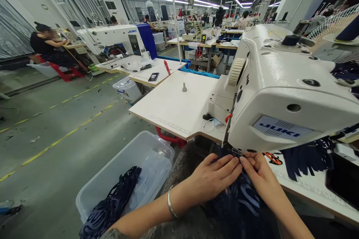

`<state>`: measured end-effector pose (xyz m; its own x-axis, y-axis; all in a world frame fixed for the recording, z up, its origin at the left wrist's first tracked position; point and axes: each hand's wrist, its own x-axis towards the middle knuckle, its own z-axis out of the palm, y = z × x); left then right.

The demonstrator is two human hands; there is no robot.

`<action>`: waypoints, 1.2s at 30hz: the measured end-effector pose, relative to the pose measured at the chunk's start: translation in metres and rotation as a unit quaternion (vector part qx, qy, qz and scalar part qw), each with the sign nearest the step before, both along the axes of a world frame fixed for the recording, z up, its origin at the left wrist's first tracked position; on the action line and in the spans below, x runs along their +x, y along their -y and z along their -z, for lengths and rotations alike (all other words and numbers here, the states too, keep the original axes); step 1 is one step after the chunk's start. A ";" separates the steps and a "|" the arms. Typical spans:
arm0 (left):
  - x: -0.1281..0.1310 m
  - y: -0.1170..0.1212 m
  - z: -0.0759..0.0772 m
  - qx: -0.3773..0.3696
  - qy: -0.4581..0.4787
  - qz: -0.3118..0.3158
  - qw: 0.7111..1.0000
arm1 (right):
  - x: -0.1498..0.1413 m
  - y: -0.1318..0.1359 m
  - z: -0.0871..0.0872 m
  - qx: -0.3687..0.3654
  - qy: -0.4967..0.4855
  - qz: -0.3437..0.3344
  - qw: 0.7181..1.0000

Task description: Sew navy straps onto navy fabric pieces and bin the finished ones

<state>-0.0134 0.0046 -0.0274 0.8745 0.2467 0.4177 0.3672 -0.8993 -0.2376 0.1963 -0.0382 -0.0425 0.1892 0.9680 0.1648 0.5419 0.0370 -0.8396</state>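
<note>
Both grips (pixel 227 170) (pixel 254 164) pinch navy cloth (pixel 238 198) beneath the sewing machine (pixel 283 97). Ahead and left, the white counter (pixel 171 101) has open room up to its edge; a bin (pixel 126 179) sits lower left.

We're reading "JUKI" on the near sewing machine (pixel 291 86) here! And "JUKI" again, on the white machine (pixel 112 39) beyond.

a person (pixel 45 43) sits on a red stool (pixel 66 74), and a phone (pixel 153 77) lies on a side table (pixel 160 68).
</note>
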 end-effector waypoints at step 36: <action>-0.007 -0.007 0.010 -0.052 0.095 -0.060 0.992 | -0.002 -0.018 -0.006 0.019 0.003 0.048 0.999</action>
